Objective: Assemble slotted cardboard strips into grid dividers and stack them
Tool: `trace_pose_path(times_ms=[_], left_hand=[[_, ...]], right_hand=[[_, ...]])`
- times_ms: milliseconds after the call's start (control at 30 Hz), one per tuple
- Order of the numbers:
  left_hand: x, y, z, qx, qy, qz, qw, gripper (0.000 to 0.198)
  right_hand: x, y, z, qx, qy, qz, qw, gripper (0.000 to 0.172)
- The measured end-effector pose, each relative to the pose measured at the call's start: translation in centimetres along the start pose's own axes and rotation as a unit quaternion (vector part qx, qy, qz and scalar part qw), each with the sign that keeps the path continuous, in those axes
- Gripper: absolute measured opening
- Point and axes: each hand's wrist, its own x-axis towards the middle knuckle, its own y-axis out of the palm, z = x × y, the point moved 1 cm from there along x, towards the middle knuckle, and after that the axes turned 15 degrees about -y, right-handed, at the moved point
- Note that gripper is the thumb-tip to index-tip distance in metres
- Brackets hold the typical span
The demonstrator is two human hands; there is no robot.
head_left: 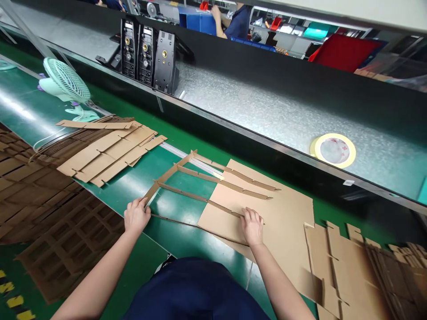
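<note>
A partly built cardboard divider grid [200,182] stands on the green conveyor belt [173,235], its slotted strips upright and slotted into one cross strip. My left hand [136,215] pinches the near end of that cross strip. My right hand [251,226] is closed on the right end of the nearest long strip, resting on a flat cardboard sheet [283,213]. A thin strip runs between my two hands along the belt.
A stack of slotted cardboard strips [110,151] lies to the left, and finished grids [50,222] are piled lower left. More strips [350,266] lie at right. A small fan [65,82], black parts [147,55] and a tape roll [334,150] sit beyond. A person works far behind.
</note>
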Motion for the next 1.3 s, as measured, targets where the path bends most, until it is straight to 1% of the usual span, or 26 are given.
trace_pose_path(times_ms=[33, 67, 100, 167, 233, 267, 333, 400, 500, 600, 667, 767, 800, 867, 967, 1033, 1100, 1200, 1300], left_hand=[[0.0, 0.1, -0.2, -0.003, -0.002, -0.001, 1.000, 0.042], [0.0, 0.1, -0.5, -0.005, -0.005, 0.004, 1.000, 0.042], [0.1, 0.1, -0.7, -0.006, -0.007, 0.016, 1.000, 0.041], [0.6, 0.1, -1.1, -0.003, -0.014, 0.064, 0.998, 0.041], [1.3, 0.2, -1.2, 0.002, -0.014, 0.119, 0.993, 0.041], [1.7, 0.3, -1.1, 0.003, -0.009, 0.142, 0.990, 0.041], [2.5, 0.5, -1.0, 0.002, 0.009, 0.170, 0.985, 0.038], [3.1, 0.7, -0.9, -0.005, 0.026, 0.181, 0.983, 0.036], [3.5, 0.7, -1.0, -0.034, 0.043, 0.184, 0.981, 0.036], [3.6, 0.4, -0.5, -0.091, 0.054, 0.173, 0.979, 0.043], [3.7, 0.1, 0.4, -0.147, 0.041, 0.152, 0.977, 0.049], [4.0, 0.1, 2.3, -0.213, -0.021, 0.121, 0.969, 0.051], [4.2, 0.3, 2.8, -0.224, -0.039, 0.123, 0.966, 0.052], [4.4, 1.1, 3.5, -0.246, -0.058, 0.146, 0.957, 0.050], [4.7, 2.7, 3.6, -0.279, -0.072, 0.187, 0.939, 0.044], [4.9, 3.6, 3.3, -0.300, -0.084, 0.205, 0.928, 0.044], [5.0, 4.2, 3.2, -0.314, -0.093, 0.216, 0.920, 0.042], [5.1, 4.1, 3.1, -0.316, -0.102, 0.221, 0.917, 0.037], [4.9, 3.1, 3.1, -0.294, -0.104, 0.217, 0.925, 0.031]], right_hand=[[-0.4, -0.1, 0.1, 0.013, -0.021, -0.017, 1.000, 0.032], [-0.9, -0.1, 0.2, 0.040, -0.052, -0.010, 0.998, 0.033], [-1.6, 0.1, 0.5, 0.075, -0.091, 0.018, 0.993, 0.034], [-3.1, 0.7, 1.1, 0.140, -0.161, 0.097, 0.972, 0.038], [-4.4, 1.4, 1.8, 0.169, -0.185, 0.152, 0.956, 0.040], [-4.9, 1.7, 2.2, 0.169, -0.178, 0.164, 0.955, 0.037], [-5.4, 2.2, 2.8, 0.153, -0.142, 0.165, 0.964, 0.031], [-5.4, 2.4, 3.2, 0.129, -0.113, 0.161, 0.972, 0.033], [-5.0, 2.5, 3.6, 0.096, -0.099, 0.164, 0.977, 0.032], [-4.8, 2.5, 3.5, 0.081, -0.100, 0.172, 0.977, 0.033], [-4.9, 2.6, 3.5, 0.079, -0.102, 0.171, 0.977, 0.033], [-5.1, 2.6, 3.5, 0.082, -0.102, 0.162, 0.978, 0.033], [-5.2, 2.6, 3.5, 0.084, -0.102, 0.161, 0.978, 0.033], [-5.3, 2.6, 3.7, 0.087, -0.106, 0.167, 0.976, 0.033], [-5.6, 2.6, 3.8, 0.084, -0.114, 0.181, 0.973, 0.034], [-5.7, 2.6, 3.9, 0.084, -0.121, 0.183, 0.972, 0.035], [-5.8, 2.6, 4.0, 0.089, -0.127, 0.178, 0.972, 0.036], [-5.9, 2.4, 4.2, 0.102, -0.132, 0.160, 0.973, 0.035], [-6.2, 2.0, 4.3, 0.126, -0.134, 0.136, 0.973, 0.037]])
